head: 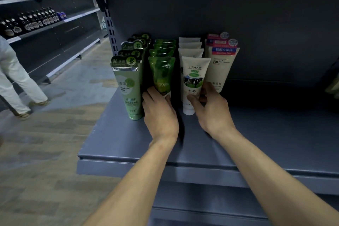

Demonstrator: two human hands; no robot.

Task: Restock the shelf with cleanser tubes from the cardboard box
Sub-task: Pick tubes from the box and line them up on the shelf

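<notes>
Four rows of cleanser tubes stand cap-down on the grey shelf [256, 134]. From left to right the front tubes are a pale green seaweed tube [129, 88], a dark green tube [162, 73], a white milk tube [193, 78] and a cream facial cleanser tube [221, 67]. My left hand [159, 113] grips the lower part of the dark green tube. My right hand [211, 108] holds the white milk tube near its cap, thumb in front and fingers behind. The cardboard box is out of view.
The shelf's right half lies bare in shadow. To the left runs a wooden-floor aisle where a person [16, 82] in light trousers walks. Far shelves [55, 22] hold dark bottles and green packs. The shelf's front edge [183, 163] is just below my forearms.
</notes>
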